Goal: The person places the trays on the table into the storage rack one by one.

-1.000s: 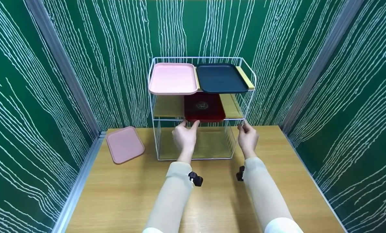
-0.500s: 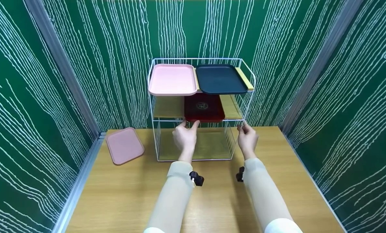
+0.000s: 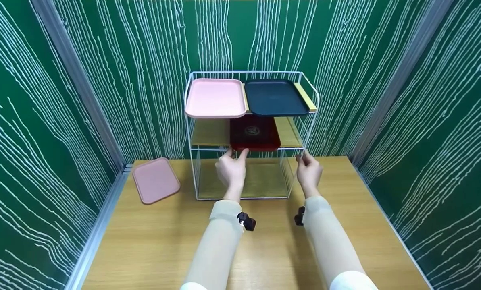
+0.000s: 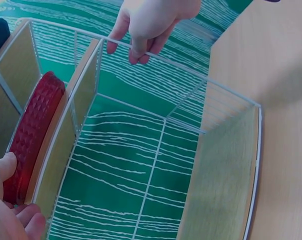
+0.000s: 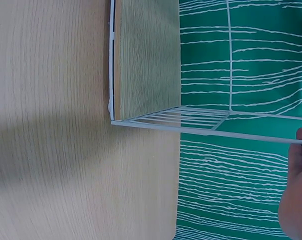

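Note:
A dark red tray with a round emblem lies on the middle shelf of a white wire rack. At its front edge my left hand grips it; the left wrist view shows the thumb against the tray's textured red side and fingers reaching underneath. My right hand pinches the rack's front right upright just below the middle shelf. That same wire runs to the fingers in the right wrist view, where the hand is partly cut off.
On the rack's top shelf a pink tray and a dark blue tray lie side by side. Another pink tray rests on the wooden table, left of the rack. Green walls with white lines enclose the table.
My left hand and forearm have shifted very slightly to the right, still gripping the red tray. My right hand keeps its hold on the rack. The other trays have not moved.

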The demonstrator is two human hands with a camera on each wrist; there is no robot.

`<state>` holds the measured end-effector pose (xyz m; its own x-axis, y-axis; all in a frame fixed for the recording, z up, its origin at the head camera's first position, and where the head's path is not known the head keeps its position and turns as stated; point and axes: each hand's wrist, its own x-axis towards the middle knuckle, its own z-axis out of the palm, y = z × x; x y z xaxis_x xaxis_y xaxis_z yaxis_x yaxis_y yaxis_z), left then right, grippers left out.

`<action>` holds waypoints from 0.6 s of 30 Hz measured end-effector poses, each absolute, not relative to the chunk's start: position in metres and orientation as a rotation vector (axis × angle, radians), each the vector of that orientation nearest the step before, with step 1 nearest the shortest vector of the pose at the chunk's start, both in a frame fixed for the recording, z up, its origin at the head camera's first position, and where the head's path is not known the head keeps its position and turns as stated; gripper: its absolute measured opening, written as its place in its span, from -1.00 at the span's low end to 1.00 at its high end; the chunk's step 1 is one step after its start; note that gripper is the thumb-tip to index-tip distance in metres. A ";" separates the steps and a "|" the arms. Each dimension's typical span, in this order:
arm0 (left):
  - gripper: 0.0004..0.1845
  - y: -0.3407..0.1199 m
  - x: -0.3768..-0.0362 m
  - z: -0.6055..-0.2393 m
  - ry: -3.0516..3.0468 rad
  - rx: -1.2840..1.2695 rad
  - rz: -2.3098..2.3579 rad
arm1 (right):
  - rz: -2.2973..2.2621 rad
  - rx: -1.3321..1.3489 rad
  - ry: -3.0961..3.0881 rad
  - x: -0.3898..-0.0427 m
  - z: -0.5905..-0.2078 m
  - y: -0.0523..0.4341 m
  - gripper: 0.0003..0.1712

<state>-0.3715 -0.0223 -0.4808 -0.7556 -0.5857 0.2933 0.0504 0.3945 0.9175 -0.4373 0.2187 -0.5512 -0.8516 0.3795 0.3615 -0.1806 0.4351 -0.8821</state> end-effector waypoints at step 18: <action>-0.52 -0.030 -0.370 -0.485 -2.022 0.402 -1.463 | 1.397 -0.161 -2.186 -0.438 -0.551 0.219 -0.55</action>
<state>-0.3704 -0.0301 -0.4854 -0.7714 -0.5645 0.2938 0.1025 0.3456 0.9328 -0.4382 0.2188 -0.5509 -0.8495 0.3740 0.3722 -0.1805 0.4567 -0.8711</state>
